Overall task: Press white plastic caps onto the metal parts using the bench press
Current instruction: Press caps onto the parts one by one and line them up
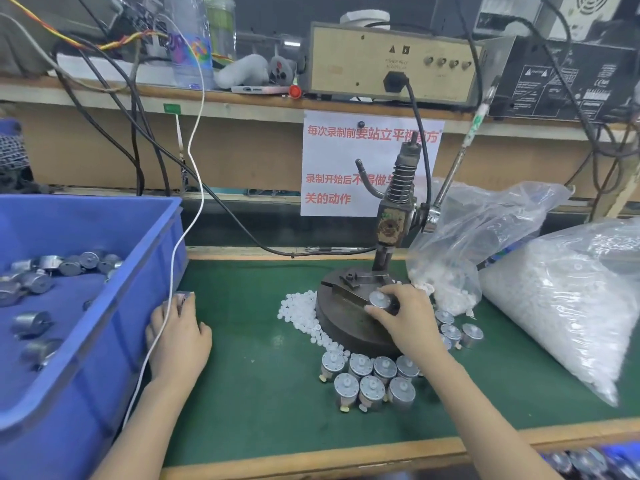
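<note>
Right hand (405,317) grips a silver cylindrical metal part (380,299) on the dark round base of the bench press (346,323).
Left hand (180,336) holds a second silver metal part (183,298) in its fingertips beside the blue plastic bin (104,323). Loose white plastic caps (301,313) lie heaped against the base's left side; capped parts (370,379) stand on the green mat (259,393) in front.

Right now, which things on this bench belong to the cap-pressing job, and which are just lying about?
Job: bench press; metal part on its base, gripped by the right hand; second metal part held by the left hand; loose white caps; blue bin of parts; capped parts; cap bags.
Lying about, on the shelf: water bottle; phone; plush toy.
</note>
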